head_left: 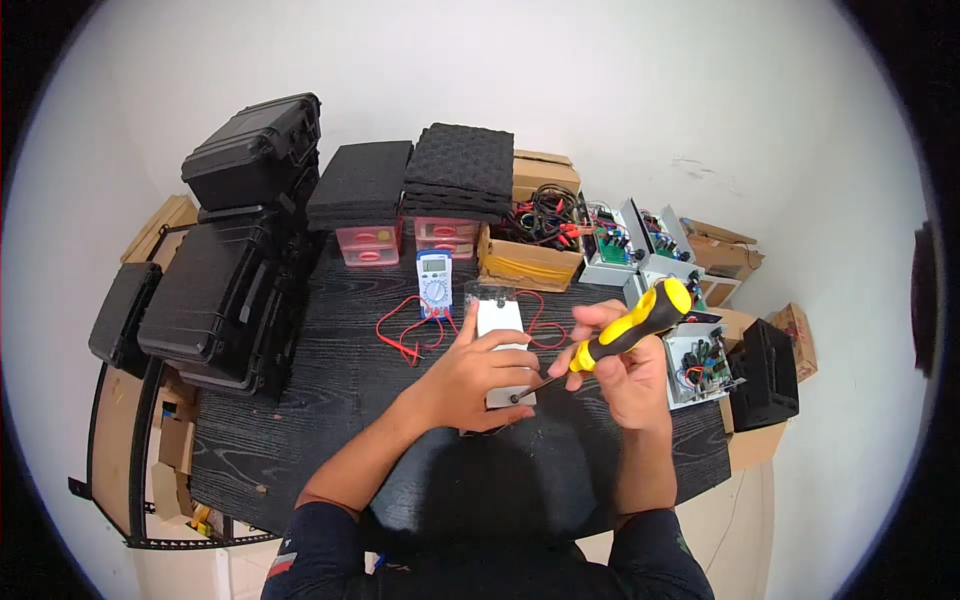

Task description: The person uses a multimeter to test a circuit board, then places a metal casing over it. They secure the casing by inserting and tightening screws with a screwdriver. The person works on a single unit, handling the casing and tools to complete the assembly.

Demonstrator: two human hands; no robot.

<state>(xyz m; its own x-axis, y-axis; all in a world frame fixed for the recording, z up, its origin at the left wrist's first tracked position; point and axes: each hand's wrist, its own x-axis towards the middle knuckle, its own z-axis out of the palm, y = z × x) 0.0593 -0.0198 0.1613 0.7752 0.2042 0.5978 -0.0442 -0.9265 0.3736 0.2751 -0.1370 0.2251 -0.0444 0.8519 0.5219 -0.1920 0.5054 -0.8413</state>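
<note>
- Far to the left of the left hand, black hard-shell equipment cases (235, 290) are stacked in piles, all with lids closed, so their contents cannot be seen.
- Beyond that hand, up and to its left, two small pink-fronted drawer units (370, 243) sit under stacks of black foam pads (458, 170); what the drawers contain cannot be made out.
- Just past the left hand's fingertips lies a digital multimeter (434, 282) with red test leads (410, 330) looping over the black wood-grain table (300, 400).
- The left hand (475, 380) is cupped with fingers curled together, pressing down on a white rectangular box (503, 345) and steadying it on the table.
- The right hand (625, 370) is closed in a fist around a yellow-and-black screwdriver (625, 335), whose tip meets the near end of the white box, just beside the left hand's fingers.
- Beyond the gap between the hands, an open cardboard box (530, 262) holds a tangle of black and red cables.
- Up and right of the right hand, open white enclosures (640, 245) show circuit boards and coloured wiring; another (700, 365) lies just right of it.
</note>
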